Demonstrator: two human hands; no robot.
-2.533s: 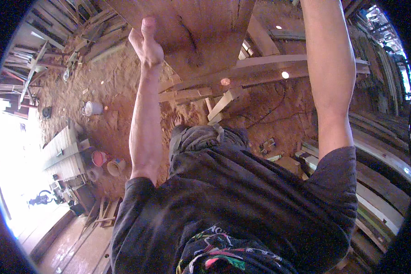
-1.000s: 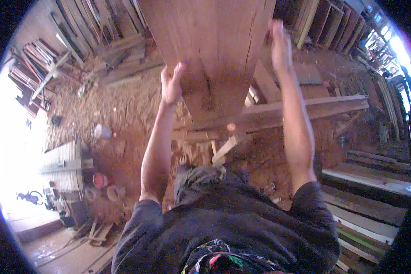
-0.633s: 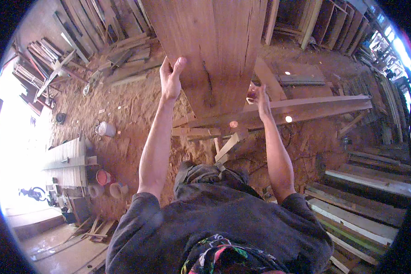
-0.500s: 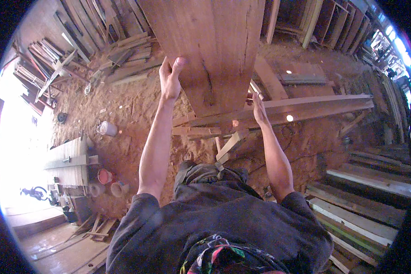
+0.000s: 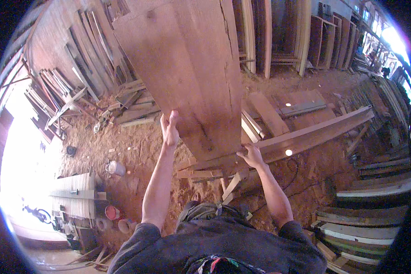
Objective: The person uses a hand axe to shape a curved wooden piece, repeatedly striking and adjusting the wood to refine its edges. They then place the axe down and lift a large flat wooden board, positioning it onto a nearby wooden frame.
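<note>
A wide wooden board stands tilted up in front of me, with a long dark crack near its right edge. Its lower end meets a long wooden beam. My left hand is closed on the board's left edge; part of its grip is hidden. At the lower right corner of the board is my right hand, fingers apart, close to the beam. Whether it touches the board or the beam, I cannot tell. Under the beam, a light wooden leg slants down in front of my waist.
Loose planks lie on the dirt beyond the beam. Door-like frames lean at the back. Stacked timber fills the right side. A white bucket and a red bucket stand to the left, near a slatted bench.
More of the board's upper part shows, and the whole scene sits lower in view. My right hand has come from beside the board's right edge to its lower corner. The left hand keeps its hold.
</note>
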